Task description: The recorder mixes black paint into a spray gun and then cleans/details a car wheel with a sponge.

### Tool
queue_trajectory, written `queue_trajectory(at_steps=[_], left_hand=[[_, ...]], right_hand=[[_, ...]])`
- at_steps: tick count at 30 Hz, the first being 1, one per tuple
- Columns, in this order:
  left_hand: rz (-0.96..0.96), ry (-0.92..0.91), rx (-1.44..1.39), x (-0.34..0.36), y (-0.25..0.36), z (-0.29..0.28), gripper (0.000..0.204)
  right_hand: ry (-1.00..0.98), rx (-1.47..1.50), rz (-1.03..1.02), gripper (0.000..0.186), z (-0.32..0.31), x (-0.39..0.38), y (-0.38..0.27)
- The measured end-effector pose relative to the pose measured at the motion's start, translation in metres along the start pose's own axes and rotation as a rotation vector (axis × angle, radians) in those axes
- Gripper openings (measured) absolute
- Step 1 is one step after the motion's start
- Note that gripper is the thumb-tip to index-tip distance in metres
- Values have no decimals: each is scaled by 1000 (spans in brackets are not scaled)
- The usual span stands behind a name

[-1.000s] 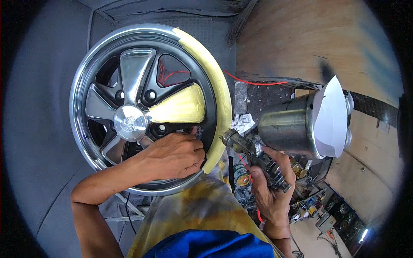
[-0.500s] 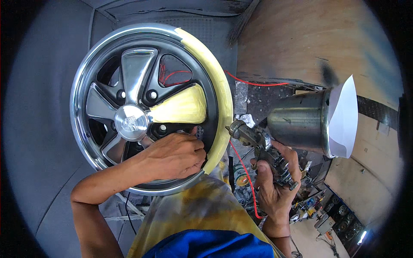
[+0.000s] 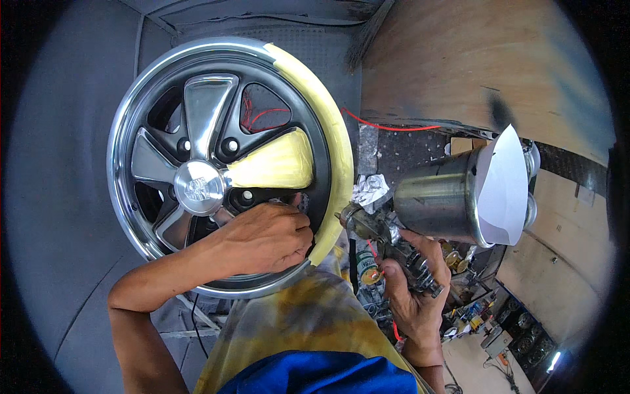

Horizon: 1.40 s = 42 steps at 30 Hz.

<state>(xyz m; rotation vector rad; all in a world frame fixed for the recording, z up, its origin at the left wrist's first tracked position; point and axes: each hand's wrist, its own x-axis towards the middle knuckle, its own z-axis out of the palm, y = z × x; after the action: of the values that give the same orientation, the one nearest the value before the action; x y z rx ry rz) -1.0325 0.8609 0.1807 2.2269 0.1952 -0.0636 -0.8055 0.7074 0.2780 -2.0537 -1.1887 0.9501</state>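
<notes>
A metal wheel rim with polished and dark spokes fills the middle left, facing me. Yellow masking tape covers one spoke, and more tape runs along the right side of the outer lip. My left hand is closed around the wheel at its lower right, its fingertips partly hidden in a spoke opening. To the right of the wheel, my right hand grips a spray gun, its nozzle pointing left at the taped lip. The gun's metal cup is tilted sideways, with white paper at its far end.
A red cord runs behind the wheel and past the gun. Crumpled white paper lies beyond the nozzle. A wooden panel stands at the upper right, and workshop clutter sits lower right. Yellow-stained cloth hangs below the wheel.
My right hand has moved the spray gun and its cup left, closer to the wheel. My left hand and the wheel are nearly still.
</notes>
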Motion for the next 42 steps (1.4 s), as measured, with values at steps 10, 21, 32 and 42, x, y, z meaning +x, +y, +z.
queue_trajectory(at_steps=[10,21,32,42], left_hand=[[-13,1,-19,-1,0,0,20],[12,28,-11,-3,-1,2,21],[3,157,65,-4,14,-2,21],[-264,413,-219,28,104,36,19]], right_hand=[[16,77,53,43,1,9,-12],[79,95,56,43,2,5,-9],[50,95,-75,41,-12,-34,9],[138,99,-153,44,-58,-119,84]])
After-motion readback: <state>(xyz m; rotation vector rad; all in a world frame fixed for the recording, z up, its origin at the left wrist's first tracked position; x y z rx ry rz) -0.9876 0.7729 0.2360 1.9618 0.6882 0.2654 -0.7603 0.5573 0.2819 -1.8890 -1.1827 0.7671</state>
